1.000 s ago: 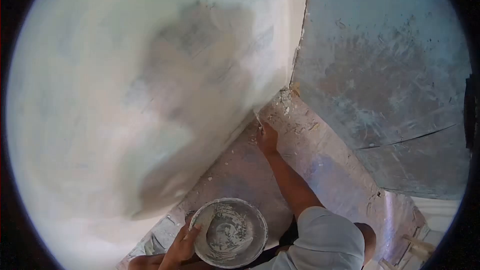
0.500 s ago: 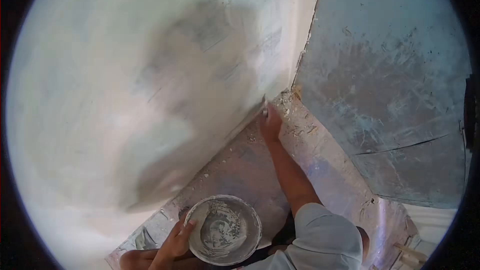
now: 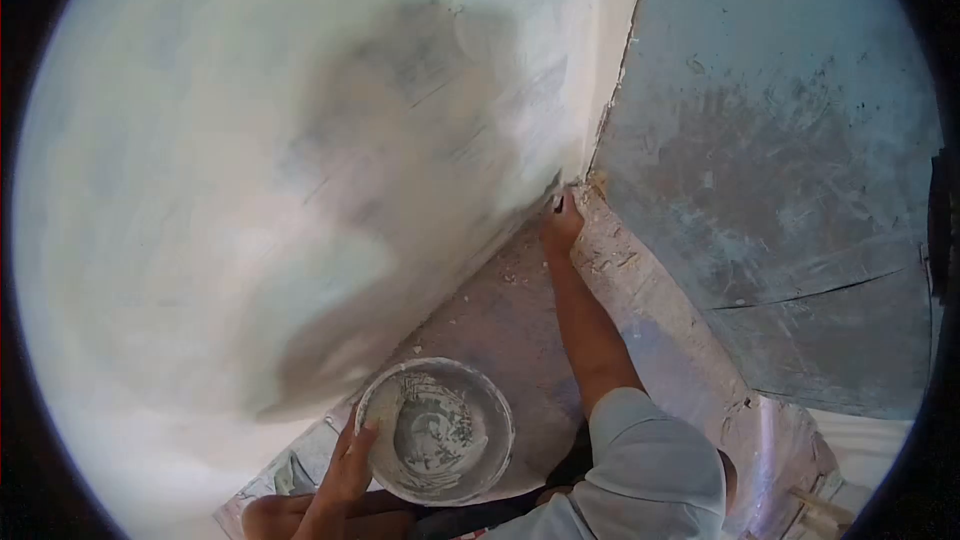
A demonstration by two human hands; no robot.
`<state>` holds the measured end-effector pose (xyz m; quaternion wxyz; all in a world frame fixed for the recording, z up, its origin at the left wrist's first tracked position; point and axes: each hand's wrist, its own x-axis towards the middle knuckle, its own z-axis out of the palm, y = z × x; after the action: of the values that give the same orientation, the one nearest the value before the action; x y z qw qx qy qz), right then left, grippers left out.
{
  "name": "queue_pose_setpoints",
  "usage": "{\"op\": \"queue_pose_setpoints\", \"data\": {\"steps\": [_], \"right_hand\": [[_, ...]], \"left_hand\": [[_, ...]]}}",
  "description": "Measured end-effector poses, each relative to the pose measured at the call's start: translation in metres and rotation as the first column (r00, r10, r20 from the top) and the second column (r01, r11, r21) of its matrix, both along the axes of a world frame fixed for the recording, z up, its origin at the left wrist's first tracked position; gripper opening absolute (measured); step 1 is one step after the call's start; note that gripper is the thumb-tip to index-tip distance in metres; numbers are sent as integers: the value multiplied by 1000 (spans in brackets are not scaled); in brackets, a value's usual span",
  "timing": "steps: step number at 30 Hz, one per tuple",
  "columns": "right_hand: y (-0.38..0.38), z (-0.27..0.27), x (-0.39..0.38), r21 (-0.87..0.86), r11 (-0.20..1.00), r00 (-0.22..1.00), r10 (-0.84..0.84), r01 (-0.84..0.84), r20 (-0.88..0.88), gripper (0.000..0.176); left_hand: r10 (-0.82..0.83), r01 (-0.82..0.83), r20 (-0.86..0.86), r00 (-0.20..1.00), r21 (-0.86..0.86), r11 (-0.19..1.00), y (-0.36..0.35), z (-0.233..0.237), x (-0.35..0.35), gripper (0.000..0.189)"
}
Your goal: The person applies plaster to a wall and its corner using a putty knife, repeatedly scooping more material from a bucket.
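My left hand (image 3: 350,465) grips the left rim of a round bowl (image 3: 497,475), thumb over the edge. White, pasty residue (image 3: 440,430) coats the bowl's inside. Stretched far forward, my right hand (image 3: 563,228) is closed around a small putty knife (image 3: 556,183), whose dark blade meets the foot of the pale wall (image 3: 400,140) close to the corner. Most of the knife's handle is hidden in my fingers.
A grey-blue, scuffed panel (image 3: 790,180) stands to the right of the corner. Crumbs and debris (image 3: 615,250) lie on the dusty floor (image 3: 500,320) along the wall's base. Bits of wood (image 3: 825,515) lie at the lower right.
My right hand has moved forward and slightly right along the wall's foot, nearer the corner, with the putty knife. The bowl in my left hand has shifted a little up and left.
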<state>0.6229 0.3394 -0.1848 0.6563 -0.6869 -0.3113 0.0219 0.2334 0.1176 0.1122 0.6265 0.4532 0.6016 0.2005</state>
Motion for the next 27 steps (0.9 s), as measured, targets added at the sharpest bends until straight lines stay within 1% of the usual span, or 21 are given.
{"op": "queue_pose_setpoints", "data": {"steps": [1, 2, 4, 5, 6, 7, 8, 9, 10, 11, 12, 13, 15, 17, 19, 21, 23, 24, 25, 26, 27], "right_hand": [[-13, 4, -20, -42, 998, 992, -35, 40, 123, 27], [-29, 6, -41, -77, 993, 967, -68, 89, 245, 22], [-64, -18, -75, -40, 992, 953, 123, -117, 277, 19], [-79, -22, -87, -50, 992, 953, 127, -118, 276, 19], [-92, -20, -98, -126, 979, 986, 163, -160, 16, 18], [-100, -16, -104, -189, 955, 953, 177, -226, -245, 18], [-103, -10, -103, -192, 952, 953, 192, -239, -235, 18], [-103, -8, -97, -97, 984, 943, 111, -149, -315, 18], [-100, -3, -88, -5, 999, 916, 44, -50, -400, 20], [-92, -3, -75, 72, 997, 924, 32, -5, -380, 18], [-95, 22, -55, 35, 985, 899, 171, -172, -403, 18], [-96, 48, -32, -8, 944, 854, 296, -331, -427, 21], [-88, 90, 7, -13, 858, 805, 477, -514, -353, 11], [-90, 164, 39, 3, 867, 859, 495, -499, -131, 17], [-107, 264, 58, -40, 819, 737, 492, -572, -464, 16], [-139, 337, 75, 50, 825, 745, 533, -564, -401, 16], [-189, 416, 83, 258, 803, 710, 596, -538, -375, 13], [-222, 454, 83, 265, 820, 732, 572, -507, -371, 13], [-258, 487, 81, 215, 851, 788, 525, -480, -322, 12], [-215, 507, -6, 141, 869, 825, 494, -474, -273, 11], [-223, 505, -19, 12, 874, 857, 480, -486, -187, 10]], "left_hand": [[-14, 14, -10, 1000, 27, 1000, -4, 0, 1, 53], [57, -57, 10, 998, 0, 998, -8, 0, 4, 53], [25, -25, 3, 1000, 40, 999, -10, -3, 5, 53], [-5, 5, -2, 1000, 75, 997, -6, -2, 7, 54], [-21, 26, -49, 999, 102, 994, -6, 5, 10, 54], [-8, 12, -41, 999, 105, 994, -7, 5, 10, 54], [8, -11, 26, 1000, 116, 993, -9, -1, 8, 55], [27, -39, 92, 995, 128, 991, -11, 2, 11, 56], [65, -74, 81, 995, 104, 992, -12, 10, 15, 55], [107, -110, 36, 994, 105, 988, -9, 28, 30, 55], [155, -154, -9, 988, 103, 983, -14, 44, 40, 55], [219, -224, 120, 968, 34, 974, -4, -3, 19, 55], [205, -207, 310, 928, -27, 978, 10, 20, 46, 52], [376, -337, 429, 822, -165, 927, 11, 44, 76, 46], [338, -309, 528, 779, -146, 940, 22, 54, 99, 43], [273, -206, 708, 651, -181, 962, 23, 45, 112, 56], [179, -138, 742, 646, -117, 984, 15, 58, 150, 56], [159, -127, 766, 623, -102, 987, 7, 59, 169, 57], [141, -116, 787, 601, -89, 989, -1, 59, 187, 57], [129, -84, 773, 621, -98, 992, 53, 58, 118, 57], [103, -31, 776, 622, -107, 994, 64, 49, 123, 57]]}}
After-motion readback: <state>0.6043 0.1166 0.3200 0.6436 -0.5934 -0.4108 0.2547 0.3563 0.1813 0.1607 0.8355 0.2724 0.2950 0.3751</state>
